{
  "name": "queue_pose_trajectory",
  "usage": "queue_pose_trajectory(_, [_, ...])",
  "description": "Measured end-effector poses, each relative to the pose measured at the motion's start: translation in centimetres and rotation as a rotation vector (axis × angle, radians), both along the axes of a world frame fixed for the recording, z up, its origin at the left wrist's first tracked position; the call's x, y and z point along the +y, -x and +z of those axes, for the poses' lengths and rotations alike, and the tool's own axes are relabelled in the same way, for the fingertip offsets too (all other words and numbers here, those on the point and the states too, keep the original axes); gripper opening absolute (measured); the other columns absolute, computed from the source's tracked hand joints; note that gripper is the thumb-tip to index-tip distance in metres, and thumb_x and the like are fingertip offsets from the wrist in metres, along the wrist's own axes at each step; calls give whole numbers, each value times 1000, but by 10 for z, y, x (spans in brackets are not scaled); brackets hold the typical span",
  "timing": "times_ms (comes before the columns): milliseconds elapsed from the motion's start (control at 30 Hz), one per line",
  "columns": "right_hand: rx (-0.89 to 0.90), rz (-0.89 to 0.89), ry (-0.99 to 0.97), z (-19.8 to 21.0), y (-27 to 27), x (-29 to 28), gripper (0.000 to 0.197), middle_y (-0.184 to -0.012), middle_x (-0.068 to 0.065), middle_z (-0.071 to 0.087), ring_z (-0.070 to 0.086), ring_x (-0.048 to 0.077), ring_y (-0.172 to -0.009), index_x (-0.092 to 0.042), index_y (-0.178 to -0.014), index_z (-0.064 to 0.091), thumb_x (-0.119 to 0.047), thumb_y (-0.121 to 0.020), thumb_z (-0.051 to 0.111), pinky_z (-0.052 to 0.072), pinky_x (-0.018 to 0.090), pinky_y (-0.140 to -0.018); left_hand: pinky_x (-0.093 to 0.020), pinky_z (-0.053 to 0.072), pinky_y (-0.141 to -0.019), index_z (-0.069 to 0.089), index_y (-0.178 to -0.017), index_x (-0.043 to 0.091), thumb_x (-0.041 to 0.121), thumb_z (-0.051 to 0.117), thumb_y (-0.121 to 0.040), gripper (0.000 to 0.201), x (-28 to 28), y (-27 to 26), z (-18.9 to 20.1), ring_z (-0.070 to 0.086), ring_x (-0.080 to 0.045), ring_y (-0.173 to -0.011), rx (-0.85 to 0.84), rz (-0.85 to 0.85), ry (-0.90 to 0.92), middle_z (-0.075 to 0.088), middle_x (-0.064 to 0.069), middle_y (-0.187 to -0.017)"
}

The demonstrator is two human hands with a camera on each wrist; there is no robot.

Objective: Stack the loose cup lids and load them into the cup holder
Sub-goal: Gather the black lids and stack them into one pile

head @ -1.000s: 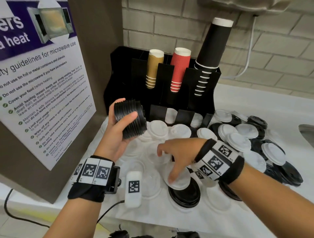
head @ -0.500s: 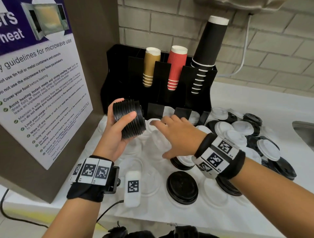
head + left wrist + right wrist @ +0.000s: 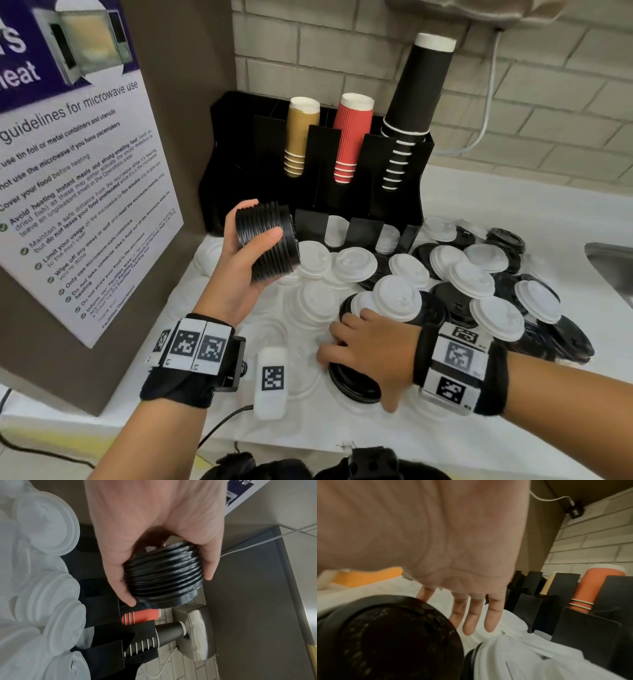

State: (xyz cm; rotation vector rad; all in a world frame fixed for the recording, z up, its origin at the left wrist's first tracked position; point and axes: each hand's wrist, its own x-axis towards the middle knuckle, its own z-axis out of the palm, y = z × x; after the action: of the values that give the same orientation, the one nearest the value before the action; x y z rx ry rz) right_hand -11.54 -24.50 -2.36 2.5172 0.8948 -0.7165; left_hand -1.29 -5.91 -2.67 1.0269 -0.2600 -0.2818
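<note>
My left hand (image 3: pixel 260 222) grips a stack of black lids (image 3: pixel 270 240), held on its side above the counter, just left of the black cup holder (image 3: pixel 342 202). In the left wrist view the thumb and fingers (image 3: pixel 120 582) wrap round the ribbed stack (image 3: pixel 163 577). My right hand (image 3: pixel 359 359) lies palm down over a single black lid (image 3: pixel 352 387) near the front edge. Its fingers (image 3: pixel 471 616) are straight and spread above that lid (image 3: pixel 385 635). Whether they touch it is not clear. Loose white lids (image 3: pixel 397 298) and black lids (image 3: pixel 455 301) cover the counter to the right.
Gold (image 3: pixel 301 137), red (image 3: pixel 352 137) and black cups (image 3: pixel 418 96) stand in the holder's back slots. A microwave poster board (image 3: pixel 85 171) walls off the left. A white tagged device (image 3: pixel 272 380) lies near the front edge. A sink rim (image 3: pixel 609 260) shows at the right.
My right hand left a white lid near the front, reached toward the holder, then drew back over the front black lid. The left hand kept holding the stack.
</note>
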Motion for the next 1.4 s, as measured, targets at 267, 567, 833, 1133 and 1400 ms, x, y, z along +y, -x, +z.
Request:
queue_pose_trajectory(267, [72, -362, -650, 20, -32, -12, 85, -116, -1, 33, 48, 23, -98, -33, -122, 28, -26, -58, 83, 51, 36, -79, -48, 55, -85, 50, -122, 37, 24, 66, -78, 49, 1, 1, 0, 62, -24, -108, -5, 18, -17, 60, 0, -119])
queue_pose_trajectory(567, [-28, -585, -1386, 42, -55, -8, 68, -108, -9, 46, 58, 6, -90, -30, -116, 34, -16, -71, 83, 53, 20, -64, -39, 56, -73, 47, -126, 33, 24, 69, -76, 55, -7, 5, -1, 64, -20, -106, 7, -34, -23, 62, 2, -117])
queue_pose_trajectory(833, [-31, -638, -1461, 50, -60, -9, 57, -107, -10, 52, 63, 8, -92, -27, -124, 40, -6, -81, 72, 53, 22, -75, -44, 56, -74, 54, -120, 38, 29, 76, -68, 58, -10, 7, -3, 67, -23, -106, 11, -144, -5, 66, 2, -115])
queue_pose_trajectory(1133, [-23, -612, -1493, 52, -55, -5, 57, -109, -8, 53, 62, 4, -93, -26, -124, 43, -6, -80, 73, 52, 19, -75, -39, 57, -69, 49, -127, 32, 20, 65, -79, 53, -14, 13, 0, 68, -23, -103, 43, -138, 69, 60, -8, -124])
queue_pose_trajectory(1400, [-68, -648, -1481, 65, -57, -4, 55, -108, -12, 56, 64, -1, -91, -31, -113, 48, -38, -68, 78, 53, 20, -78, -47, 48, -98, 71, -116, 19, 39, 64, -77, 44, -16, 18, 0, 66, -24, -110, 184, -209, 189, 69, -12, -120])
